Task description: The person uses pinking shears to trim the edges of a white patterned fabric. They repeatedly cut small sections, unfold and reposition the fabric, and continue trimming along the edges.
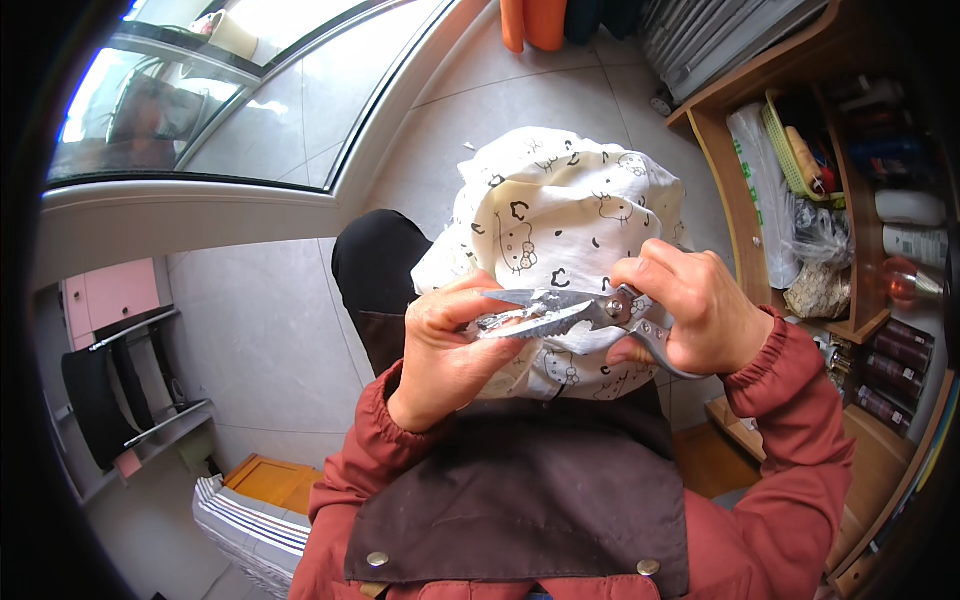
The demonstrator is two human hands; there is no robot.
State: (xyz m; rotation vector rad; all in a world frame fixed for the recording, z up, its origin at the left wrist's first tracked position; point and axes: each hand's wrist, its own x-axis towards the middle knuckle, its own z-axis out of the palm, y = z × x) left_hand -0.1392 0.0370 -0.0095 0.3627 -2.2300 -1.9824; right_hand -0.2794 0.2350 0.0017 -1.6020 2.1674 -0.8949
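My right hand (679, 311) grips the handles of metal scissors (616, 306), with serrations on the lower blade. Their blades are parted and point left, towards my left hand (457, 337). The fingers of my left hand are closed around a small, pale, shiny crumpled piece (510, 319) right at the blades; what it is I cannot tell. Under both hands, a white cloth (570, 225) printed with cartoon cat faces lies bunched up over my lap. A dark brown apron (517, 480) covers my front.
On the right stands a wooden shelf unit (709, 150) with a green basket (784, 146), plastic bags and bottles. A glazed window or door frame (225, 206) is at upper left. Orange objects (534, 26) rest at the top. A striped cushion or cloth (247, 517) lies lower left.
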